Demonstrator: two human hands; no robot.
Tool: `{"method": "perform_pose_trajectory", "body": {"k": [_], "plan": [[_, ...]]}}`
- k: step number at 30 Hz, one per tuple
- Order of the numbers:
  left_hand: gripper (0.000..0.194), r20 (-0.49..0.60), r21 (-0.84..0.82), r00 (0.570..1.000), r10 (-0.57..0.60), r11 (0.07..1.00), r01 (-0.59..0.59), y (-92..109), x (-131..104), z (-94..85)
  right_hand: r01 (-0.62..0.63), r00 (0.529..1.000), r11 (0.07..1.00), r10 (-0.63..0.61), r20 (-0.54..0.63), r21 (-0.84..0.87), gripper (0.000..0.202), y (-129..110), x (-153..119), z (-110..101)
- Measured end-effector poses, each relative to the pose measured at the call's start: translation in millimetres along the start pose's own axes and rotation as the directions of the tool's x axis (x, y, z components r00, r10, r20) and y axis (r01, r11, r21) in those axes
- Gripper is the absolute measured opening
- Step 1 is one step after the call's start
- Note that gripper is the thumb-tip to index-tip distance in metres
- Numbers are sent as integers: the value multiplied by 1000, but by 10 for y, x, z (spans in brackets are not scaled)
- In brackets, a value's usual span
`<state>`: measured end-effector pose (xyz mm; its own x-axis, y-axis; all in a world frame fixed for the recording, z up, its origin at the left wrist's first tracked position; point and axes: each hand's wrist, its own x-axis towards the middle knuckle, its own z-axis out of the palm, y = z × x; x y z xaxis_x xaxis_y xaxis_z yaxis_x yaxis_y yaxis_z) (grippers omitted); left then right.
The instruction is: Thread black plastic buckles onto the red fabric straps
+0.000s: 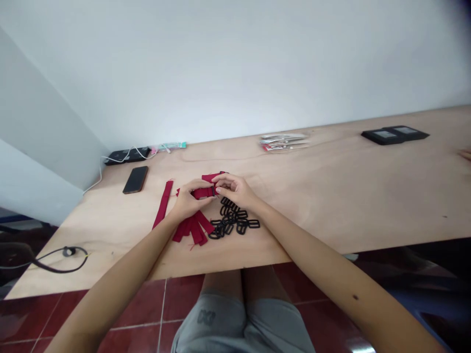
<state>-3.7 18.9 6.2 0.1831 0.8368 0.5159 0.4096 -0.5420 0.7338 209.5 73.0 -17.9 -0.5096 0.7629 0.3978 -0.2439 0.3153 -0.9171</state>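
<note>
My left hand (189, 198) is closed on a red fabric strap (202, 193) with a black slide buckle (213, 190) on it. From the right, my right hand (235, 190) pinches the same strap at the buckle, thumb and fingers together. Below my hands, several red straps (191, 229) lie fanned out, with loose threads at their ends. Beside them is a pile of black slide buckles (231, 218). Another red strap (162, 203) lies apart to the left. Just beyond my fingers is more red strap (209, 177) with a black piece at its end.
A phone (135, 180) lies at the left, near a black box with a white cable (127, 155). Plastic packets (283, 142) rest by the wall, and black cases (395, 135) farther right. A black cable (61, 262) loops over the table's left edge. Another person's fingers (465, 154) show at far right.
</note>
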Motion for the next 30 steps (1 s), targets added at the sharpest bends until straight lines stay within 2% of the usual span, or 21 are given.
{"method": "perform_pose_trajectory", "body": {"k": [8,15,22,30], "plan": [[29,14,-14,1000,-15,1000,15,-82,1,11,3,1000,994,-4,-8,-113,24,-43,-3,62],[28,-1,-5,1000,-5,1000,5,-63,-5,9,20,1000,996,-21,-7,-92,17,-38,6,51],[28,37,-17,999,13,1000,-12,-67,7,28,41,999,990,-41,4,-138,16,-52,-12,69],[30,10,-3,1000,-7,1000,7,-42,9,-5,26,999,993,-28,-21,-112,24,-30,-5,52]]}}
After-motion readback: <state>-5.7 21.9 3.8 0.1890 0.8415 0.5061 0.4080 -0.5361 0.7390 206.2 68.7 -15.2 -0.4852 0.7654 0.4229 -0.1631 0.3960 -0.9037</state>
